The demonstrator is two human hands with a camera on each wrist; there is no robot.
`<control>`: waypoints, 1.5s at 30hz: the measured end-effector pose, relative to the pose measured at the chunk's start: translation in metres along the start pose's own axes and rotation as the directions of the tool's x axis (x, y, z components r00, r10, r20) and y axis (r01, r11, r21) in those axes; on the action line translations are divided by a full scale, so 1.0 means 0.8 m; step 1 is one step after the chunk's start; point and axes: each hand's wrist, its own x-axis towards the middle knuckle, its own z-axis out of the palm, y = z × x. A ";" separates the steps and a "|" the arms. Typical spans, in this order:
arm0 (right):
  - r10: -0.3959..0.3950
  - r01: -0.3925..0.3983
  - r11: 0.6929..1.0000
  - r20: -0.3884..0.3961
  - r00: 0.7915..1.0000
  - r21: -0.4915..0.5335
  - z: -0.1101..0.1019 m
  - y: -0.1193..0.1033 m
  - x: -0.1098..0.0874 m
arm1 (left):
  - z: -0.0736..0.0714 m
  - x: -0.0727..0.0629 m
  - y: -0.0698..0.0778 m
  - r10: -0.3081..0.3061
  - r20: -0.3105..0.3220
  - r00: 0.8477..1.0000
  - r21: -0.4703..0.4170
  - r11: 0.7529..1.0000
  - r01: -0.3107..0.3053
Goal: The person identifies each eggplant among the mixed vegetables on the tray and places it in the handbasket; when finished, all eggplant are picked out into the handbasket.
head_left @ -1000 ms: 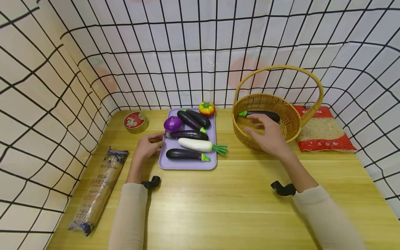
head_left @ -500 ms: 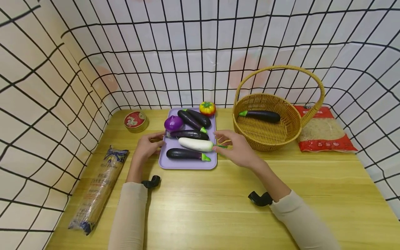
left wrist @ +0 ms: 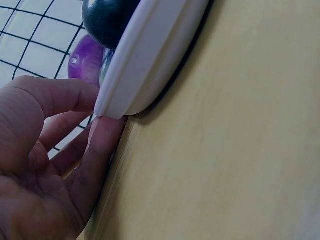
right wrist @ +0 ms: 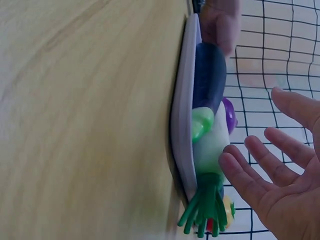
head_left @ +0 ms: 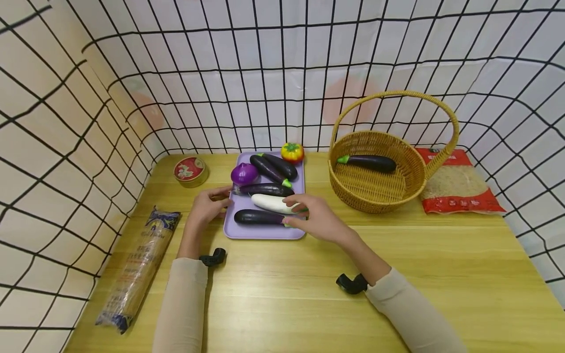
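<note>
Head view: I've got the left hand (head_left: 206, 206) at the lilac tray (head_left: 265, 234), fingers pinching its left rim. Right hand (head_left: 319, 218) is over the tray's right side, fingers spread and loosely bent, gripping nothing; I can't tell if a fingertip touches the white radish (head_left: 268, 202). Radish lies on the tray between two eggplants, green leaves (right wrist: 206, 205) past the right rim in the right wrist view. Purple onion (head_left: 244, 174) sits far left on the tray. Wicker basket (head_left: 368, 202), right of the tray, holds one eggplant (head_left: 370, 163).
</note>
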 end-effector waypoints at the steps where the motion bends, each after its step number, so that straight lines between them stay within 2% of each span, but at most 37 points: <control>1: -0.003 0.003 1.000 -0.001 1.000 -0.006 0.002 0.001 0.001 | 0.000 0.000 0.000 0.000 0.000 1.000 -0.003 1.000 0.000; 16: 0.018 -0.011 0.994 0.070 0.997 -0.105 0.028 0.007 0.010 | -0.001 -0.002 0.001 0.003 0.003 1.000 -0.019 1.000 -0.003; 21: 0.033 -0.019 0.982 0.068 0.997 -0.188 0.034 0.008 0.013 | -0.001 -0.002 0.002 -0.001 0.001 1.000 -0.021 1.000 0.001; 26: 0.043 -0.027 0.973 0.066 0.997 -0.229 0.039 0.005 0.016 | -0.001 -0.002 0.002 -0.002 -0.010 1.000 -0.011 1.000 0.002; 33: 0.047 -0.021 0.945 0.071 0.996 -0.326 0.048 0.003 0.020 | 0.001 -0.003 0.002 0.009 -0.005 1.000 -0.012 1.000 -0.009; 45: 0.046 -0.012 0.937 0.089 0.995 -0.350 0.049 -0.004 0.020 | -0.001 -0.002 -0.001 0.002 0.000 1.000 -0.013 1.000 -0.002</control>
